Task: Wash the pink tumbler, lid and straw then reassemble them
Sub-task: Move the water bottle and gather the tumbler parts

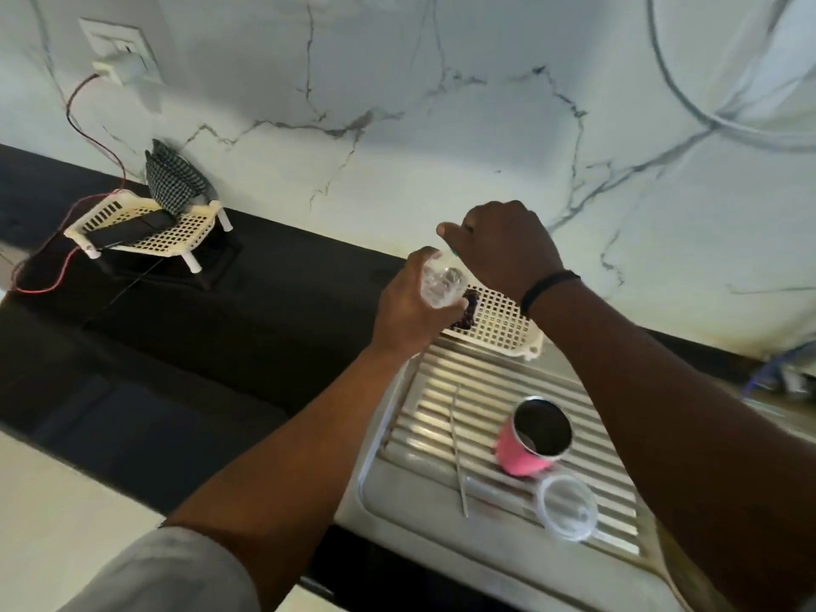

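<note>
The pink tumbler (519, 457) stands open and upright on the ribbed steel drainboard (446, 390), dark inside. Its clear lid (567, 507) lies just in front of it to the right. A thin straw (458, 452) lies along the ribs left of the tumbler. Above the drainboard's far edge, my left hand (406, 307) grips a small clear bottle (443, 285). My right hand (503, 247) is right above it, with curled fingers pinching the bottle's top. What it pinches is too small to make out.
A white perforated basket (503, 322) with a dark scrubber (468, 309) sits behind the drainboard. At far left a second basket (185, 234) holds a phone and a checked cloth. A red wire (73, 117) runs to a wall charger. The counter is black.
</note>
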